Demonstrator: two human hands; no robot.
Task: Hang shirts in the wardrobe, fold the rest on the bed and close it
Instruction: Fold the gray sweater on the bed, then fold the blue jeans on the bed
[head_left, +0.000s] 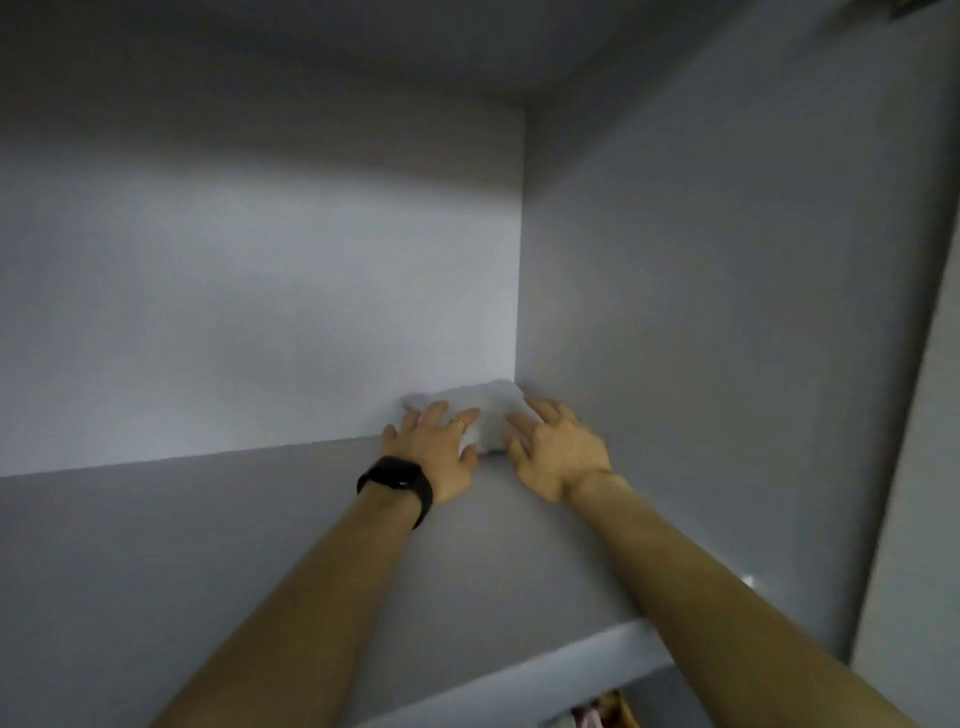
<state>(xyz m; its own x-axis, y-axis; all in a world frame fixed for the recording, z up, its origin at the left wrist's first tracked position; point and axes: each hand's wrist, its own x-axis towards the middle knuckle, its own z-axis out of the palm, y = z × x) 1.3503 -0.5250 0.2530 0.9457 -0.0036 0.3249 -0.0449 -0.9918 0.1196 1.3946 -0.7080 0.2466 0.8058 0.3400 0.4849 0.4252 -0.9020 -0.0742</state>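
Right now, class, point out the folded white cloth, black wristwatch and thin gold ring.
folded white cloth (491, 410): head view, its top middle.
black wristwatch (397, 479): head view, its face.
thin gold ring (461, 423): head view, its band.

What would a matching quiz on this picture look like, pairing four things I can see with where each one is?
Things:
1. folded white cloth
2. black wristwatch
3. ring
4. coloured clothes

Places:
A. on a finger of the left hand
B. below the wardrobe shelf, at the bottom edge of the view
C. in the back right corner of the wardrobe shelf
D. round the left wrist

Pairs: 1-C, 2-D, 3-A, 4-B
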